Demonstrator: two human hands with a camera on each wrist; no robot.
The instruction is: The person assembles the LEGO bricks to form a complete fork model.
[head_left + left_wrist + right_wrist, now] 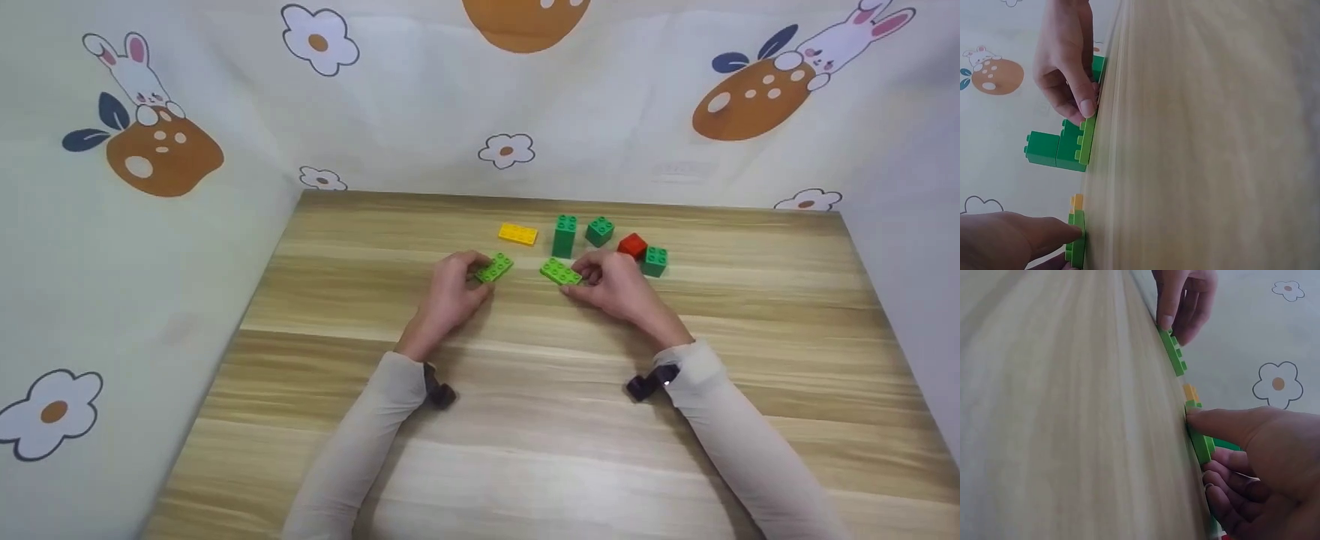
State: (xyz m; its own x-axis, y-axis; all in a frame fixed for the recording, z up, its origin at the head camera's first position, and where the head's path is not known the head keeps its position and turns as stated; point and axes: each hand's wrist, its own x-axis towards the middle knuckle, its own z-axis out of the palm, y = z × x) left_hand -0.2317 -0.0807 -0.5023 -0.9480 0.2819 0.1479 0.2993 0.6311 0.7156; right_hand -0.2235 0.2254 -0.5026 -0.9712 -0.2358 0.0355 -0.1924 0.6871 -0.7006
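My left hand pinches a thin lime-green toy building brick between thumb and fingers, low over the wooden tabletop. A matching lime-green brick is held at its right end by my right hand. The two bricks lie apart, angled toward each other, studs up. In the left wrist view, the brick under my left thumb looks flat against the table. The right wrist view shows my right thumb on the edge of its brick.
Behind the hands stand a yellow brick, a tall green stack, a green brick, a red brick and another green brick. A patterned cloth wall borders the wooden table at the back and sides.
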